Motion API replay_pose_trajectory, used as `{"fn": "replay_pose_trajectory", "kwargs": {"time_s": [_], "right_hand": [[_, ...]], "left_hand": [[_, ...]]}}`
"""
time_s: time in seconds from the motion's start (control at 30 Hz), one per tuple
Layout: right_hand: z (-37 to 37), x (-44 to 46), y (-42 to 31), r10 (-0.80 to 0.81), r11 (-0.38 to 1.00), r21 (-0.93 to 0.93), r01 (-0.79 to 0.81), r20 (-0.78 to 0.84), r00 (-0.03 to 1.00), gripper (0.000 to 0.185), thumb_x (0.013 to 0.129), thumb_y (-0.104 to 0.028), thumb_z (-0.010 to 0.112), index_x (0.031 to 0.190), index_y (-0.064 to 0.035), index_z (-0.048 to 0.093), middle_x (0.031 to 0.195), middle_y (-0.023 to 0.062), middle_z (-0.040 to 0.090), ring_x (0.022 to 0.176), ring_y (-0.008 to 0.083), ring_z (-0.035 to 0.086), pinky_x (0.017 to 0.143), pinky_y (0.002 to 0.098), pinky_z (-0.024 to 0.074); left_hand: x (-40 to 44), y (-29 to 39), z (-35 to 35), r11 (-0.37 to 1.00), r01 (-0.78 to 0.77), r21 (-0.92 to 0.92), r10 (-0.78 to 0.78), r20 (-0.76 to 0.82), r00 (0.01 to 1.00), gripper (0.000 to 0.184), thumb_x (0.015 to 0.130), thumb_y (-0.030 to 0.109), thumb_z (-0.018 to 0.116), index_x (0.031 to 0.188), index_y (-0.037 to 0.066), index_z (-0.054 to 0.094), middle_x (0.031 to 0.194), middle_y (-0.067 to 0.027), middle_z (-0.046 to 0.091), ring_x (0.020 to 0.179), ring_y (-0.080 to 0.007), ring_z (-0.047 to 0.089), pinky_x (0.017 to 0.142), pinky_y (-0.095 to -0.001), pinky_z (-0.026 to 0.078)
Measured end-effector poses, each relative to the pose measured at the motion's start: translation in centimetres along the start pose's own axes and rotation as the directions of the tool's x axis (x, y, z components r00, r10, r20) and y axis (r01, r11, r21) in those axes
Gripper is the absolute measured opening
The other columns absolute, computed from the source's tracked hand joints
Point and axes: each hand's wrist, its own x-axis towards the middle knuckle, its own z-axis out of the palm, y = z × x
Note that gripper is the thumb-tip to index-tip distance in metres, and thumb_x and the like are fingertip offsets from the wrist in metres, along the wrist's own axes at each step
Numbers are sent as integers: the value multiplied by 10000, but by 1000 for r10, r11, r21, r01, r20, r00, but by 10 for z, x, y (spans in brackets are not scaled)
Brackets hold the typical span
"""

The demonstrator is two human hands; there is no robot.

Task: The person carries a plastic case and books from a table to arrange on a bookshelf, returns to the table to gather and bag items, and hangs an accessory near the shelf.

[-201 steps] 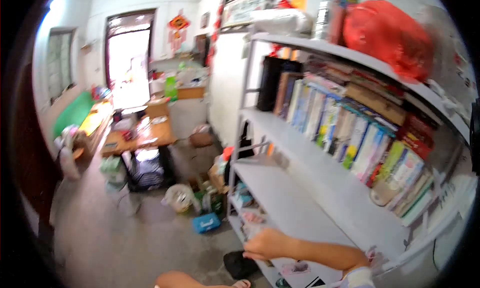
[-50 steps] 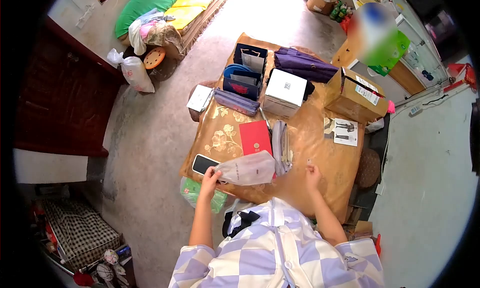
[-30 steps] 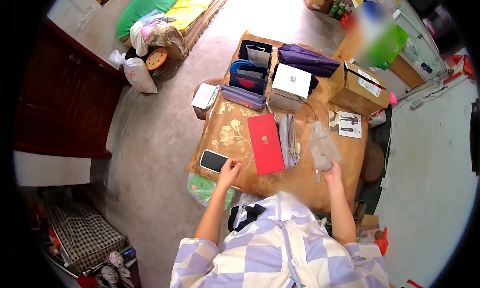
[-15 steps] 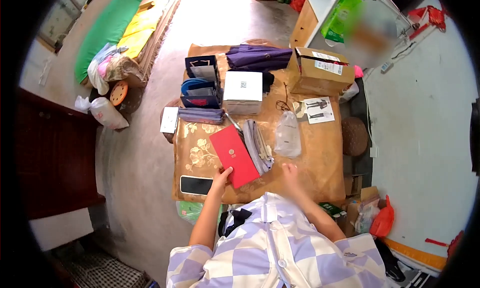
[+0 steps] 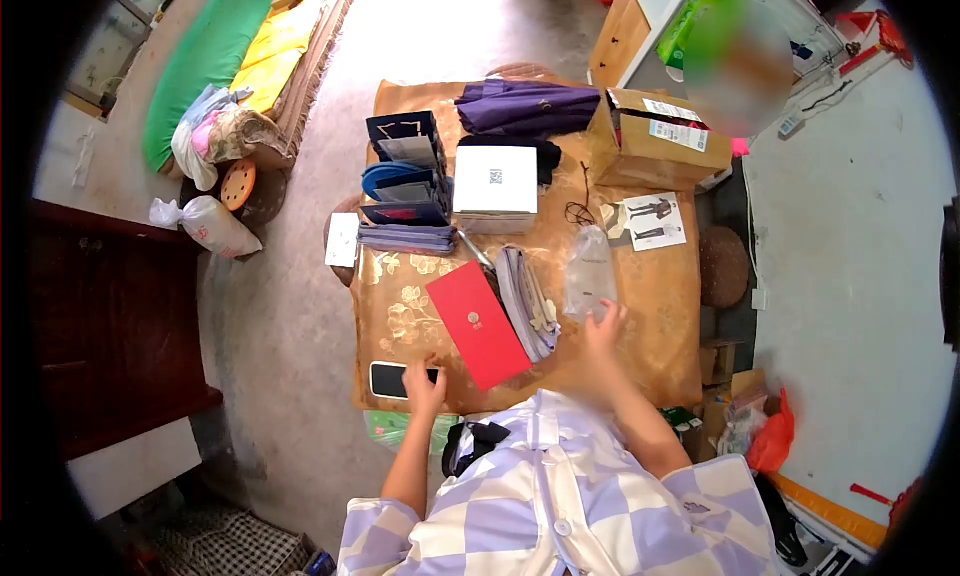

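My left hand [image 5: 424,386] is over the right end of a dark-screened phone [image 5: 385,380] with a white edge; its fingers are partly bent and apart, and a firm grip does not show. A red envelope [image 5: 477,326] with a small gold emblem lies tilted on the table, free of both hands. Against its right side rests a folded grey cloth bundle [image 5: 524,306]. My right hand [image 5: 606,328] is at the lower end of a clear plastic bag [image 5: 590,271], fingers spread, holding nothing visible.
Dark blue gift bags [image 5: 405,176], a white box [image 5: 495,181], a purple folded umbrella-like cloth [image 5: 527,108] and a cardboard box [image 5: 655,141] stand along the table's far side. A printed card [image 5: 655,221] lies at right. Brown stools [image 5: 722,266] flank the table.
My left hand has let go of the red envelope and moved down-left to the phone. My right hand has moved forward to the plastic bag, its fingers opening. The view has shifted slightly.
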Motion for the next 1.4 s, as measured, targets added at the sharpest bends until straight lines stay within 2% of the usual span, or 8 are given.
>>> {"fn": "replay_pose_trajectory", "kwargs": {"time_s": [0.27,0.37,0.53,0.67,0.83,1.0,1.3,1.4], "right_hand": [[-7,45,31,361,920,-186,-345,61,930,408,704,-222,644,1048,-47,514,1031,138,525,1012,291,475,863,479,345],[25,60,93,310,872,284,-399,310,899,261,718,-159,629,930,-23,559,812,91,581,798,195,552,728,334,429],[13,58,79,250,870,341,-357,318,914,88,737,-51,585,799,-12,537,637,23,496,619,118,489,626,242,411],[-38,38,33,185,752,539,-379,380,906,56,738,-12,571,756,-27,520,750,19,469,723,119,477,684,239,388],[-97,9,-18,-213,893,443,78,264,941,122,679,-23,610,758,-98,557,979,38,469,953,208,432,783,315,346],[-154,0,-78,-571,821,227,524,360,737,118,621,-65,616,709,-137,590,1025,40,487,1020,260,404,886,426,245],[-135,-19,-74,-586,810,235,537,284,759,275,677,-133,629,937,-86,553,1049,96,459,1043,290,390,900,424,254],[-102,-27,-58,-460,876,316,365,321,828,378,697,-164,629,1038,-63,503,1082,131,431,1051,310,386,899,431,275]], "left_hand": [[-7,-15,-41,870,-246,428,82,366,927,933,467,329,786,1280,174,355,1329,-102,314,1262,-291,250,1000,-488,198],[0,-12,-42,846,-255,469,64,385,921,941,434,331,805,1264,185,385,1273,-78,370,1226,-264,300,994,-463,219],[2,-6,-49,855,-286,432,113,384,916,814,462,298,789,1184,150,443,1194,-77,422,1130,-273,372,931,-432,262],[2,-4,-35,978,-164,130,157,65,985,521,634,222,687,1089,71,484,1083,-122,492,1040,-313,428,895,-436,278],[30,72,-47,939,-162,-303,174,13,985,416,675,109,649,1065,66,511,1094,-112,510,1056,-281,455,886,-406,334],[55,168,-84,862,-489,-132,462,-187,867,568,640,227,689,1152,104,477,1209,-114,423,1126,-309,376,947,-443,260],[7,131,-108,897,-412,-160,440,238,866,377,626,192,694,939,46,543,851,-111,572,851,-296,529,803,-362,380],[-34,86,-116,914,-364,-178,352,-93,931,312,541,127,711,804,38,571,780,-107,563,788,-301,535,735,-362,411]]}}
